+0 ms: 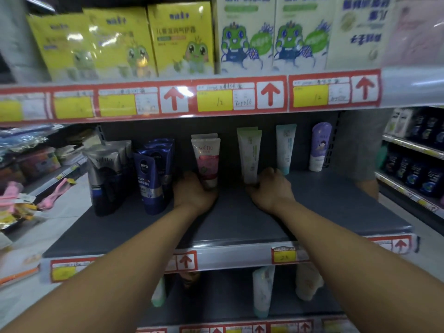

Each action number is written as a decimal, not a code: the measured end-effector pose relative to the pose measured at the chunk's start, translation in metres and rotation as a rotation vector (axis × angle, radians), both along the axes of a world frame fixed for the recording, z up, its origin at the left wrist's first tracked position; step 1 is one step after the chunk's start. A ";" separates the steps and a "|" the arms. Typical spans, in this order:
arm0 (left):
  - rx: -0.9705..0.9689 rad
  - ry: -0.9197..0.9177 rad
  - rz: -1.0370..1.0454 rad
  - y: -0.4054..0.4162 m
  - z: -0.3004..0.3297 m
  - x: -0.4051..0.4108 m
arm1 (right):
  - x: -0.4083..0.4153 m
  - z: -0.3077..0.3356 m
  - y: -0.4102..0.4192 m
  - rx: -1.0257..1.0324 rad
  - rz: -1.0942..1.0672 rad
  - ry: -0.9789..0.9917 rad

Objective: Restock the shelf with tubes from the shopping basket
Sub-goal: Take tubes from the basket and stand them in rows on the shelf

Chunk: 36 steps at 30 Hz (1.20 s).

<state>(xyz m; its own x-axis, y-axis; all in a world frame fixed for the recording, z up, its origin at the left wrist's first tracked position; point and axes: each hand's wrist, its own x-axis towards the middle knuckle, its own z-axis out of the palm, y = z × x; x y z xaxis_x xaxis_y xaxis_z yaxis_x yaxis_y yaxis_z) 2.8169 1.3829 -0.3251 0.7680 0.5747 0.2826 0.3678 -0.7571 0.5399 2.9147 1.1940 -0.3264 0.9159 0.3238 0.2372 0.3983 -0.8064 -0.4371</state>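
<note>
Both my arms reach onto the dark grey middle shelf (230,219). My left hand (194,192) grips the base of an upright pink and white softto tube (207,159), which has another tube right behind it. My right hand (270,188) holds the bottom of a pale green and white tube (249,155) that stands upright. Further right stand a teal and white tube (286,147) and a purple and white tube (320,146). On the left are blue Nivea tubes (151,179) and silver and black softto tubes (105,174). No shopping basket is in view.
Above, a shelf rail with red and yellow price tags (216,97) carries yellow boxes (134,39) and white frog-print boxes (247,34). The lower shelf holds a few pale tubes (263,289). Another rack of dark bottles (420,169) stands at the right; pink items (14,198) hang at the left.
</note>
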 end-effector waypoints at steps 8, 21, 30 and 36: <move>0.110 0.009 -0.177 -0.036 0.018 -0.074 | -0.073 0.018 -0.027 0.102 0.143 -0.005; 0.312 -0.126 -0.256 -0.082 0.002 -0.177 | -0.177 -0.008 -0.081 0.076 0.207 -0.381; 0.347 -0.113 -0.301 -0.089 -0.077 -0.230 | -0.231 -0.087 -0.069 0.062 0.354 -0.432; 0.138 0.103 -0.284 -0.093 -0.162 -0.256 | -0.254 -0.174 -0.078 -0.053 0.449 -0.249</move>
